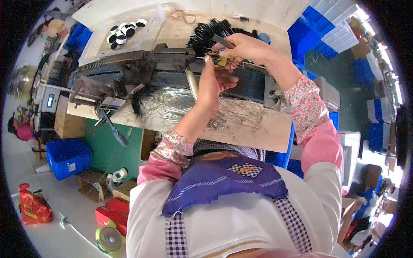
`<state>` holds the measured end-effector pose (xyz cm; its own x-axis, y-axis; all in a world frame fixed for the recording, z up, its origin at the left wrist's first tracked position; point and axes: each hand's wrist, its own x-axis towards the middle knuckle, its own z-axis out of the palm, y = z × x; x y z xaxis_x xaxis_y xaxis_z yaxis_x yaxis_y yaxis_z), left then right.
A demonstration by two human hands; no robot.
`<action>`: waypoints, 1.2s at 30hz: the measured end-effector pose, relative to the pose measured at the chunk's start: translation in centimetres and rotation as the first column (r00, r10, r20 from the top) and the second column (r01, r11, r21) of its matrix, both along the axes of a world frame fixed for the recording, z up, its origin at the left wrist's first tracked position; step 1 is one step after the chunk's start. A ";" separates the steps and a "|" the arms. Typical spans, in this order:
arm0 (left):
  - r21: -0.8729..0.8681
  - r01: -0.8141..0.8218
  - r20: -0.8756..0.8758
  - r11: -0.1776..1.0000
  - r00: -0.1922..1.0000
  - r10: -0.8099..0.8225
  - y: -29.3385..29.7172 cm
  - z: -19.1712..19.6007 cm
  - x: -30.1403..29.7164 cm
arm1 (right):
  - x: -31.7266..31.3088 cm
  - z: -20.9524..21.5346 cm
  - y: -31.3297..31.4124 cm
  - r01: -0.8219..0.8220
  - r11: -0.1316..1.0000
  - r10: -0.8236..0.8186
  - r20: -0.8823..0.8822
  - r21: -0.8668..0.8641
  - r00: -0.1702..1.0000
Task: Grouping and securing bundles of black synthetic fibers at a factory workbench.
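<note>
My right hand (pixel 249 49) is closed over the bench machine (pixel 245 86), with a flat dark grey strip (pixel 223 41) sticking out between thumb and fingers. A small yellow piece (pixel 222 61) shows just below those fingers; whether they hold it too, I cannot tell. Close beside it, my left hand (pixel 210 86) is raised with fingers stretched apart and a white wrapping on one fingertip. Nothing shows in its grasp. Behind both hands lies a heap of black-bristled wire brushes (pixel 206 36). Thin metal wires (pixel 176 103) are strewn in front of the machine.
A long metal arm with a spring (pixel 103 62) runs left along the machine. A clear plastic tray (pixel 150 23) carries several white-and-black round pieces (pixel 121 39). A light handle (pixel 191 84) juts toward me. Blue crates (pixel 69 157) stand on the floor; a person (pixel 23 130) is far left.
</note>
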<state>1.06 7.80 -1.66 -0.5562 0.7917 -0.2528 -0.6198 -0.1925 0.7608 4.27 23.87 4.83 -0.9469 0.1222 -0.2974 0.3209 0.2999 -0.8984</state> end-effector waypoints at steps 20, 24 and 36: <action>0.331 -0.205 0.392 0.921 0.918 0.063 -1.7 2.3 0.0 | 3.0 0.8 -1.2 0.221 0.690 0.094 -0.388 0.689 0.917; 0.303 -0.242 0.391 0.922 0.914 0.112 -1.6 2.1 0.6 | 2.5 0.3 -2.4 0.233 0.634 0.202 -0.449 0.737 0.871; 0.256 -0.189 0.348 0.948 0.933 0.092 -1.8 2.4 0.0 | 1.5 0.3 -3.0 0.323 0.601 0.189 -0.522 0.731 0.832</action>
